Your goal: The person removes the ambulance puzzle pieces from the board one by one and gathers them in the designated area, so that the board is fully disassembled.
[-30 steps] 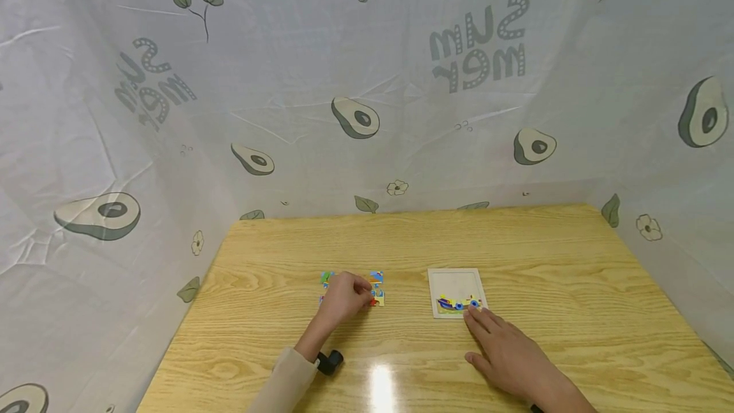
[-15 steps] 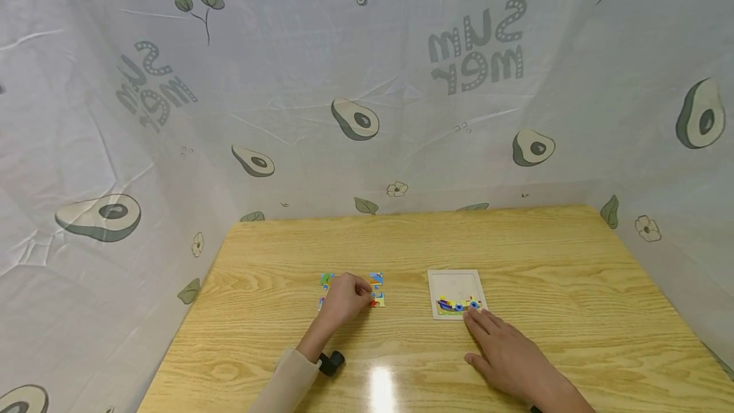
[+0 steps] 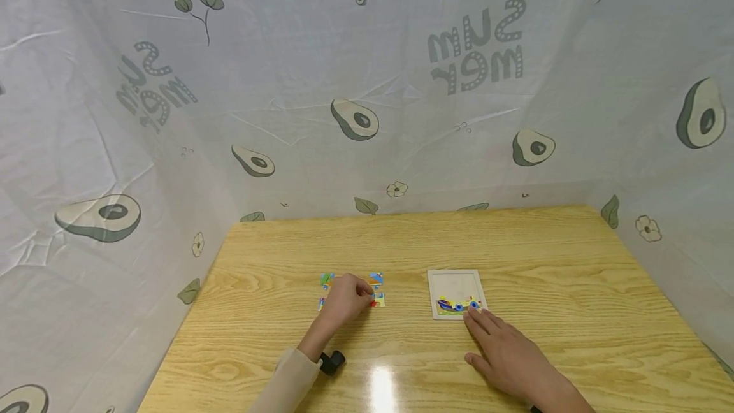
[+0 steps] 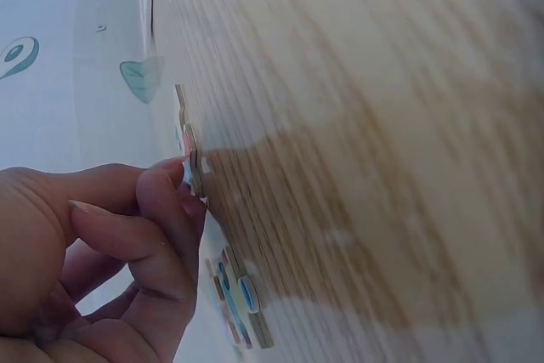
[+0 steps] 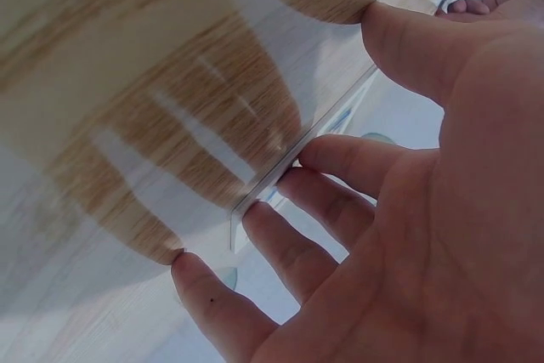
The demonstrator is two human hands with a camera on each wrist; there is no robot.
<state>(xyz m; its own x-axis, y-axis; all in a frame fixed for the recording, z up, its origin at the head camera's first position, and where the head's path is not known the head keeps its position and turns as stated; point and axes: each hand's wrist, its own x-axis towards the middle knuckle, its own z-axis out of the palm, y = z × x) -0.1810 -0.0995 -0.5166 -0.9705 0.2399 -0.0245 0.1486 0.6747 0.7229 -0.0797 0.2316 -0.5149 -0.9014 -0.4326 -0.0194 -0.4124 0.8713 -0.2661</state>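
On the left part of the wooden table, my left hand [image 3: 343, 301] reaches in among several colourful jigsaw pieces. Its thumb and forefinger pinch a jigsaw piece [image 4: 194, 169] at the edge, and that piece looks to be still at the tabletop. A blue and orange piece [image 3: 375, 279] and a green and blue piece [image 3: 327, 279] lie just beyond the hand, which partly covers the group. To the right is a pale square puzzle board [image 3: 457, 282] with a joined strip of picture [image 3: 459, 306] along its near side. My right hand [image 3: 510, 352] rests straight fingertips against the board's near right edge.
The wooden table [image 3: 401, 241] meets a pale printed curtain [image 3: 298, 81] at the back and sides. A black wrist device [image 3: 331, 362] sits below my left hand. Another jigsaw piece [image 4: 240, 299] lies close by my left fingers.
Almost nothing differs: the head view has shifted very slightly, while both hands and the puzzle board keep their places.
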